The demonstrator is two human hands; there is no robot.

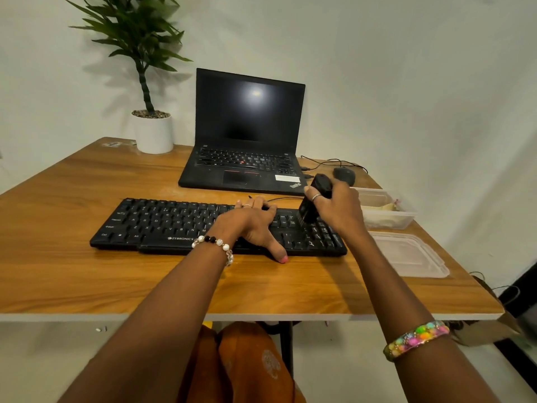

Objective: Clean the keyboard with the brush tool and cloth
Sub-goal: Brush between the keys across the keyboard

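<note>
Partly hidden: brush tool (312, 203) bristles.

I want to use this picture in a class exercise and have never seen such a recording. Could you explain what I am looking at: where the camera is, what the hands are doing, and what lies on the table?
There is no machine here. A person wears one camera on the head, which looks forward and down, so you see their own two arms reaching out.

The left hand rests flat on the black keyboard, seemingly steadying it. The right hand grips a black brush tool, its lower end down on the keys at the keyboard's right side.

All this lies on a wooden table. Behind the keyboard stands an open laptop with a dark screen, a potted plant to its left and a mouse to its right. At the right edge are a clear plastic container, which holds something pale that may be the cloth, and its lid.
</note>
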